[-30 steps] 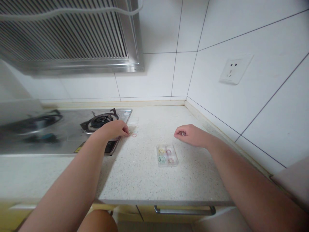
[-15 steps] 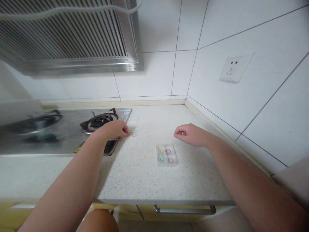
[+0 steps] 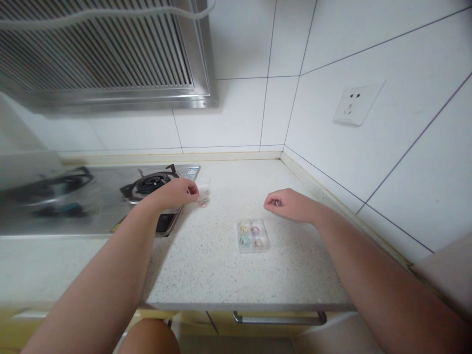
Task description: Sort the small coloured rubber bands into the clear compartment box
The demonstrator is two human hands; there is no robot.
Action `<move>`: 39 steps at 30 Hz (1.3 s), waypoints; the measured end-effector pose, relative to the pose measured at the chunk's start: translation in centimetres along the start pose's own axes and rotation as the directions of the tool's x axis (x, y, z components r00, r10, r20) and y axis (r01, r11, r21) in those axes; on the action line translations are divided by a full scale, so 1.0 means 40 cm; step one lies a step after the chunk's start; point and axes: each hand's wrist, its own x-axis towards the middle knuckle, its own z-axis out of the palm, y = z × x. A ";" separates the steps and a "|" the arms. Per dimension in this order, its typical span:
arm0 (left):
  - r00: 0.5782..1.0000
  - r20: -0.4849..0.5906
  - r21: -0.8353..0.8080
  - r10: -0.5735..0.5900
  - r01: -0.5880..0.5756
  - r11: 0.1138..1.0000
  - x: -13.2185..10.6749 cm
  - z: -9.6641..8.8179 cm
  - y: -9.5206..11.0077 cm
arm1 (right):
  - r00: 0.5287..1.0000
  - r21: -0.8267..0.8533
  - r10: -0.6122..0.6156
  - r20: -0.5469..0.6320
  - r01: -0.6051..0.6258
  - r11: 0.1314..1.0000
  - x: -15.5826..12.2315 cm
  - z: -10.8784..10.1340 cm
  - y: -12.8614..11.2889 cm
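My left hand (image 3: 184, 191) is closed in a pinch beside the cooktop. A thin, blurred rubber band seems to hang at its fingertips, over a small cluster of coloured rubber bands (image 3: 204, 204) on the counter. My right hand (image 3: 283, 203) hovers behind and right of a clear box, thumb and fingers pressed together; anything between them is too small to make out. The clear compartment box (image 3: 253, 250) sits on the counter between and nearer than both hands. Yellow bands (image 3: 245, 229), purple bands (image 3: 255, 230), green bands (image 3: 244, 241) and brownish bands (image 3: 258, 243) lie in separate compartments.
A clear flat piece (image 3: 204, 184), perhaps a lid, lies behind the loose bands. The gas cooktop (image 3: 99, 216) with a black burner (image 3: 153, 183) is at left, under a range hood (image 3: 110, 59). Tiled walls meet the speckled counter (image 3: 210, 275) at back and right.
My left hand has risen slightly off the counter, and the bands by its fingertips have shifted and blurred. My right hand keeps its pinch almost in place. The box stays put.
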 end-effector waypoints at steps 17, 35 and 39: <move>0.997 -0.018 -0.461 0.073 -0.073 0.885 0.012 0.050 0.038 | 1.000 0.012 0.002 0.005 -0.002 1.000 -0.002 -0.002 -0.006; 0.997 0.018 -0.545 0.070 -0.049 0.837 0.010 0.092 0.089 | 1.000 0.002 0.017 0.012 -0.017 1.000 -0.002 -0.002 -0.006; 0.997 0.015 -0.536 0.070 -0.052 0.843 0.013 0.107 0.095 | 1.000 -0.001 0.020 0.014 -0.020 1.000 0.000 0.000 -0.003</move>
